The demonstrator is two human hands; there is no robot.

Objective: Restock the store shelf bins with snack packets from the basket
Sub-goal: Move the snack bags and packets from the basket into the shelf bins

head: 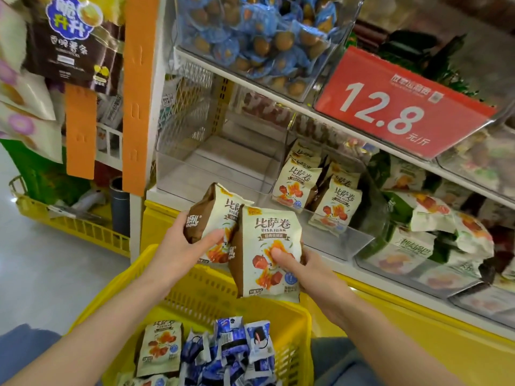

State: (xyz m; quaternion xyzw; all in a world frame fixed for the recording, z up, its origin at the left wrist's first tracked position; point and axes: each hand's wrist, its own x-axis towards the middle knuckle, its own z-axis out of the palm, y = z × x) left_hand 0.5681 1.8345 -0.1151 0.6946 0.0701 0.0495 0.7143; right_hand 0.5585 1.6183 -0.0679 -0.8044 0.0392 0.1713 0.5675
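Above the basket's [200, 291] far rim, the left hand [184, 243] grips the first packet [216, 213], thumb across its face. The right hand [309, 274] grips the second packet [264, 240] just beside it, overlapping its edge. Inside the basket lie a third packet [160, 346] and blue packets [231, 349]. Beyond the basket, a shelf bin [359, 174] holds matching packets.

A red price sign [404, 107] at the upper right of the frame reads 12.8, with 元/斤 below it. The cream packet [267, 246] at centre frame carries 比萨卷 over BISAJUAN. The second packet [223, 215] just left of it and the bin packets [298, 179] right of centre show the same. A dark bag [72, 43] at upper left shows 脆升升 and 香脆薯条.
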